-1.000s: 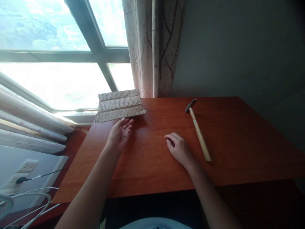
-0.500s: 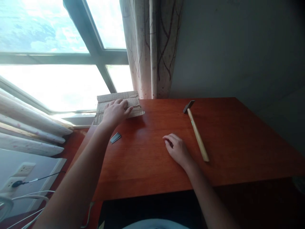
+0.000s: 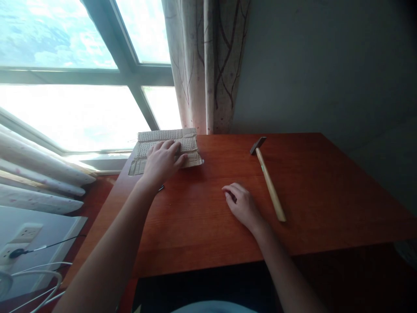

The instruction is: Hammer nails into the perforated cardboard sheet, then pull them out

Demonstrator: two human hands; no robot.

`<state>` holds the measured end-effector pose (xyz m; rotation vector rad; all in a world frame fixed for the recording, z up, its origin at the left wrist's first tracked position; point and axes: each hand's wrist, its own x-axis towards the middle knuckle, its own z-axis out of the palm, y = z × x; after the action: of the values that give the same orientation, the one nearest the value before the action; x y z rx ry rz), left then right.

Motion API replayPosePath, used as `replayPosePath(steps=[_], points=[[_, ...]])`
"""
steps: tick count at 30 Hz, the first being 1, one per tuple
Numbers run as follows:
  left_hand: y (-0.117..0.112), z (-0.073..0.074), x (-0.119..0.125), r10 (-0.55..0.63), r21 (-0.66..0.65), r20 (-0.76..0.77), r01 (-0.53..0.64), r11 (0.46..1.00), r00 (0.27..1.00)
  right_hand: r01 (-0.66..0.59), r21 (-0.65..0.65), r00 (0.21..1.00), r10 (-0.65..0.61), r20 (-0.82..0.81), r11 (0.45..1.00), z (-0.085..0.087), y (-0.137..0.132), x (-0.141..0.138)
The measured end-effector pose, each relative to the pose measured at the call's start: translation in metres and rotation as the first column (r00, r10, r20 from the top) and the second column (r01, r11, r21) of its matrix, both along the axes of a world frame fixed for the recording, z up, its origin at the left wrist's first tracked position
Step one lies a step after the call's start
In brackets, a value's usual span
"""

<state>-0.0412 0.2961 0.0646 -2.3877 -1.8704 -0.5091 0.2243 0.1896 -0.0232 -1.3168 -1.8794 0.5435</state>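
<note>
A piece of ridged brown cardboard (image 3: 143,150) lies over the far left corner of the wooden table (image 3: 202,226). My left hand (image 3: 163,158) is shut on it from above, with bent fingers across its middle and the thumb towards its near edge. Several dark metal nails (image 3: 161,188) lie beside my left wrist, which hides most of them. My right hand (image 3: 241,202) rests on the tabletop, loosely curled and closed, with nothing seen in it. To its right lies a hammer (image 3: 270,184), wooden handle towards me and dark metal head pointing away.
A window (image 3: 65,117) and patterned curtains (image 3: 192,65) stand behind the table's left side. A grey wall (image 3: 309,65) borders the far edge. Sockets (image 3: 28,233) with a plug and white cables (image 3: 42,274) are low on the left.
My left hand and the cardboard have moved right and slightly towards me. My left forearm now covers most of the nails. The right hand and the hammer have stayed in place.
</note>
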Motion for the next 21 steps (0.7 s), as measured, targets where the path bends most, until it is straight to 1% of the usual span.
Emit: replayPosePath(steps=[3,5,9,11,14,16,17,19,21], points=[[-0.014,0.001,0.014,-0.041,0.005,0.003,0.041,0.999,0.999,0.015,-0.009,0.999,-0.016,-0.044,1.0,0.001,0.0,0.0],[-0.027,0.002,0.026,-0.09,0.005,0.021,0.09,0.996,0.996,0.051,-0.011,0.995,-0.052,-0.088,0.999,0.002,0.0,0.001],[-0.062,0.006,0.054,-0.179,0.003,0.037,0.179,0.984,0.983,0.202,-0.015,0.959,-0.201,-0.2,0.979,0.004,0.0,0.01],[-0.082,0.01,0.068,-0.21,0.002,0.047,0.21,0.978,0.977,0.291,-0.043,0.916,-0.292,-0.276,0.956,0.005,0.0,0.016],[-0.111,0.014,0.083,-0.256,-0.032,0.038,0.258,0.966,0.966,0.381,-0.17,0.793,-0.415,-0.446,0.909,0.008,-0.001,0.024],[-0.125,0.017,0.089,-0.296,-0.063,0.047,0.299,0.952,0.954,0.39,-0.241,0.717,-0.458,-0.526,0.889,0.013,-0.002,0.028],[-0.129,0.018,0.09,-0.312,-0.076,0.061,0.316,0.946,0.948,0.386,-0.254,0.701,-0.461,-0.544,0.887,0.016,-0.001,0.029],[-0.133,0.019,0.088,-0.335,-0.081,0.108,0.344,0.935,0.936,0.369,-0.261,0.689,-0.451,-0.567,0.892,0.024,0.001,0.032],[-0.131,0.02,0.08,-0.333,-0.051,0.174,0.347,0.937,0.927,0.345,-0.253,0.692,-0.427,-0.582,0.904,0.033,0.005,0.034]])
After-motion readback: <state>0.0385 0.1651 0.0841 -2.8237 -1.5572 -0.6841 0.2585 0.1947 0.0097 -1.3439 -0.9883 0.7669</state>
